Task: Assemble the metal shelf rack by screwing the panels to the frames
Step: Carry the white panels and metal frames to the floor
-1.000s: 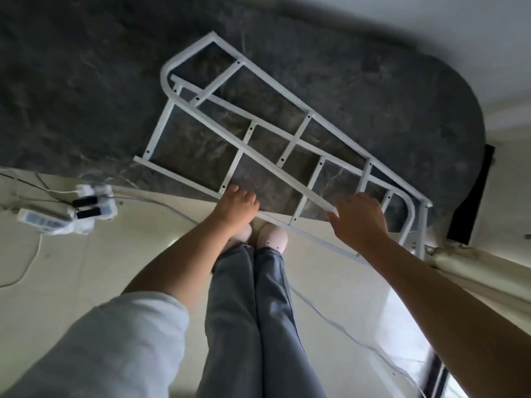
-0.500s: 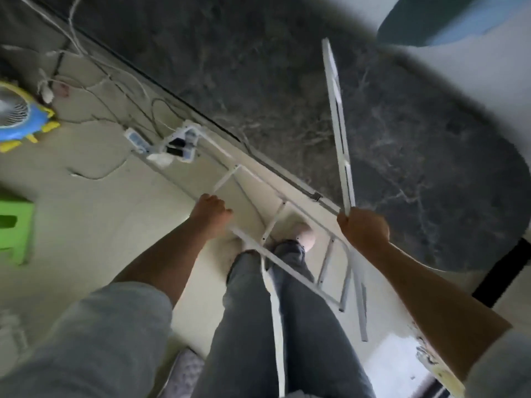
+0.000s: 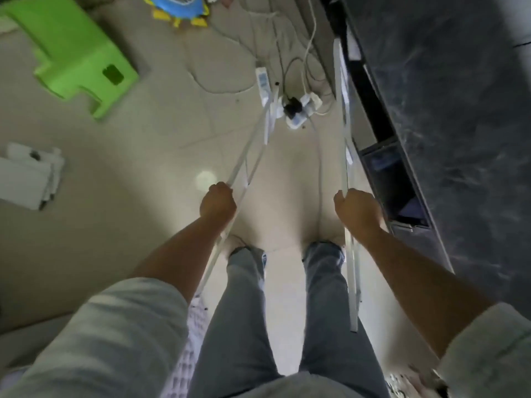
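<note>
I'm watching the left hand [image 3: 217, 200] curling its fingers tight around one white metal frame [image 3: 250, 156], while the right hand [image 3: 357, 209] is clamping its fingers on a second white frame [image 3: 344, 116] running beside the dark marble-look table [image 3: 448, 110]. Both frames are being held edge-on over the tiled floor [image 3: 149, 145], either side of the jeans-clad legs [image 3: 238, 311], though blur is probably hiding their rungs. A green plastic stool [image 3: 74, 56] is lying left, a power strip [image 3: 293, 109] ahead.

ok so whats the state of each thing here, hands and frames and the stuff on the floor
left hand: gripping the left white frame
right hand: gripping the right white frame
left white frame: held, seen edge-on
right white frame: held, seen edge-on beside the dark table
green stool: tipped over on the floor
power strip: on the floor, plugs in it
white panels: stacked on the floor
</note>
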Tool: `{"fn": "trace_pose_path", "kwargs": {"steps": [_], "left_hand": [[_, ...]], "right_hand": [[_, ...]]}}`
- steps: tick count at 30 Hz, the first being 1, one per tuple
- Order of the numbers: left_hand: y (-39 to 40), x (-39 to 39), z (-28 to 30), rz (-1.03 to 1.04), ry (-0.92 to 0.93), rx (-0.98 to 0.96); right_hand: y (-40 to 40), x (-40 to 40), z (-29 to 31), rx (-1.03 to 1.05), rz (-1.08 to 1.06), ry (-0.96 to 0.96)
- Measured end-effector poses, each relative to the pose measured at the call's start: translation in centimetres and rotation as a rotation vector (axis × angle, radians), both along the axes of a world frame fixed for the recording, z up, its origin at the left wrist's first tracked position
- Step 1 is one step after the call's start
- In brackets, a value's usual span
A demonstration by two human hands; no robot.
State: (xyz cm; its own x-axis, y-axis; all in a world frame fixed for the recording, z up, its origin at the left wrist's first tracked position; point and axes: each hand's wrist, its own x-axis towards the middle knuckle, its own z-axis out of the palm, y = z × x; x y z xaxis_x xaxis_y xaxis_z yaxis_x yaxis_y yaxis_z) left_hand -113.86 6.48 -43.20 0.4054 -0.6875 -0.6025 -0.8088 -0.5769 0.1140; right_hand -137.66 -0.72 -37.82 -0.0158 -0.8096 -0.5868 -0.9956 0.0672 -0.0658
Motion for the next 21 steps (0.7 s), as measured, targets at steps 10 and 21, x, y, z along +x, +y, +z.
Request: {"fn": "trace_pose_path", "kwargs": {"steps": [10, 21], "left_hand": [[5.6, 18.9, 3.2, 0.739, 0.152, -0.188], [10.5, 38.8, 4.8, 1.188, 0.124, -0.086]], "right_hand": [[2.1, 27.2, 1.5, 0.024, 0.413, -0.22], [-2.4, 49.6, 1.7, -0.029, 0.868, -0.249]]}}
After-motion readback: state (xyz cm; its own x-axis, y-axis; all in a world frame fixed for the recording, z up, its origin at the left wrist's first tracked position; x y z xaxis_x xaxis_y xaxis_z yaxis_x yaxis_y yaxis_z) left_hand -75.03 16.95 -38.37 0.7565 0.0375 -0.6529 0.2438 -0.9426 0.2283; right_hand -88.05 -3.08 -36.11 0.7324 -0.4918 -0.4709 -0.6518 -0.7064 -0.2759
